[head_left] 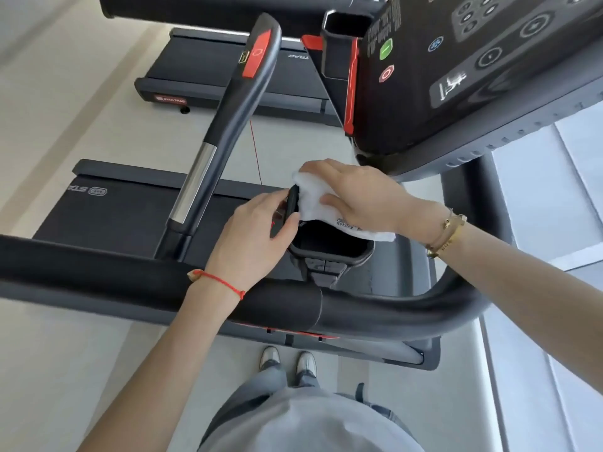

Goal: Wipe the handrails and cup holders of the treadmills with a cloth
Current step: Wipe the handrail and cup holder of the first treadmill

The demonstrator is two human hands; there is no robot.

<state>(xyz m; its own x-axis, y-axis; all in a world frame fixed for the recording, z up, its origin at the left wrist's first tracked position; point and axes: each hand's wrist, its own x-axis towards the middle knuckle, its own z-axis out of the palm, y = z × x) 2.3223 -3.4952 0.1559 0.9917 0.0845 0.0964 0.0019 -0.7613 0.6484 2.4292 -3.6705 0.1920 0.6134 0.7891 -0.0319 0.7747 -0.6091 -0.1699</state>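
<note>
A white cloth lies over the far rim of a black cup holder on the nearest treadmill. My right hand presses the cloth down with its fingers spread flat on it. My left hand grips a small black piece at the cup holder's left edge between thumb and fingers. A thick black padded handrail runs across in front of me, under both forearms. A slimmer side handrail with a chrome section and a red patch rises to the upper left.
The console panel with round buttons hangs close at the upper right, with a second cup holder beside it. A second treadmill's deck lies beyond. A thin red cord hangs down. My shoes stand on pale floor.
</note>
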